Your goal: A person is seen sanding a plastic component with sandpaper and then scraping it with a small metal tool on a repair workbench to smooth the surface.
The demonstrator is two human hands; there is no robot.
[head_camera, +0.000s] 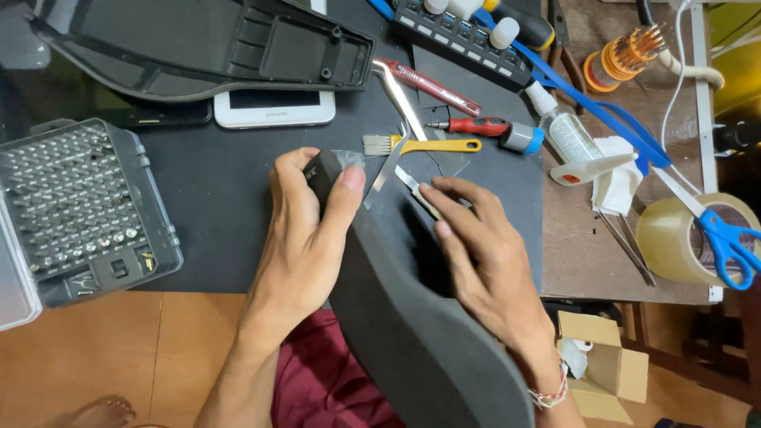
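My left hand [305, 238] grips the far end of a long dark curved plastic casing [412, 325] that runs from the desk edge down to my lap. My right hand [476, 254] rests on the casing's right side and pinches a thin metal blade-like tool [416, 189] against its edge. A pair of long metal tweezers [396, 127] lies just beyond the casing's tip on the black mat [230, 206].
A grey case of screwdriver bits [79, 206] sits at left. A white tablet [273, 107] and another black casing half [198, 47] lie at the back. Brush [420, 145], red screwdriver [468, 125], bottle [567, 131], tape roll [682, 238], blue scissors [725, 238] and a small cardboard box [602, 364] are at right.
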